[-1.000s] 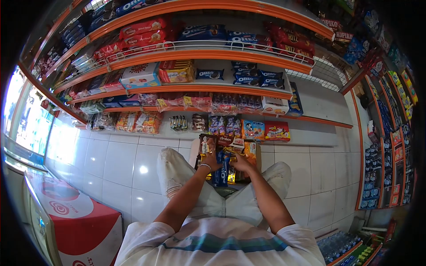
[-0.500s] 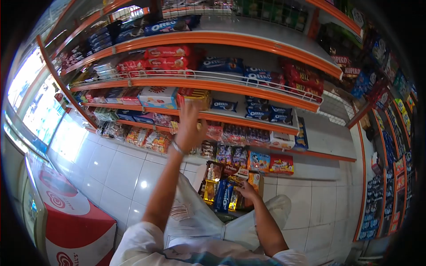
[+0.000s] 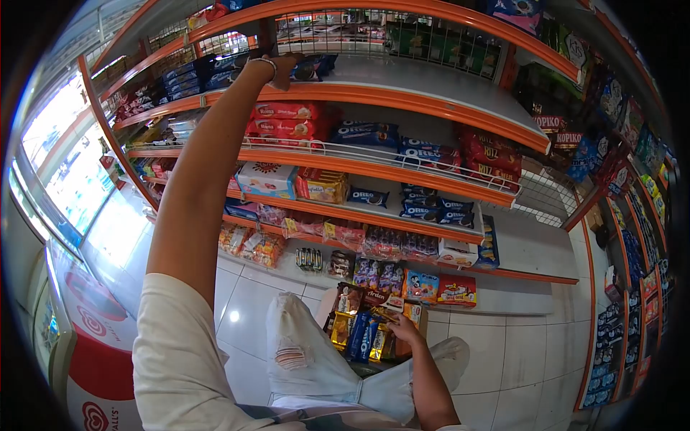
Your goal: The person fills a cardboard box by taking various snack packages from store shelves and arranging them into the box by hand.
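Facing the shelves [image 3: 417, 98]: one person in ripped pale jeans [image 3: 302, 343], knees spread either side of an open box [image 3: 328, 302], lower middle of the frame.
Left hand [image 3: 285, 70]: up in the upper left-centre of the frame, arm stretched long, bracelet [image 3: 271, 64] at the wrist. It is at an Oreo pack [image 3: 316, 68] on an upper shelf; from where I stand I can't tell whether the fingers are closed on it.
Right hand [image 3: 407, 329]: down at the box, lower middle, fingers bent by a gold packet [image 3: 386, 314]; whether they pinch it, I can't tell.
Both hands: well apart, one high, one low.
Inside the box: blue packs [image 3: 361, 336] in the middle, gold packs [image 3: 341, 330] beside them, a brown Arden pack [image 3: 376, 297] along the far side.
Under the left hand's shelf: red Roma packs [image 3: 284, 128], upper left-centre.
Right of centre: Ritz packs [image 3: 492, 154], one shelf down.
Lower left: red-and-white cabinet [image 3: 100, 366].
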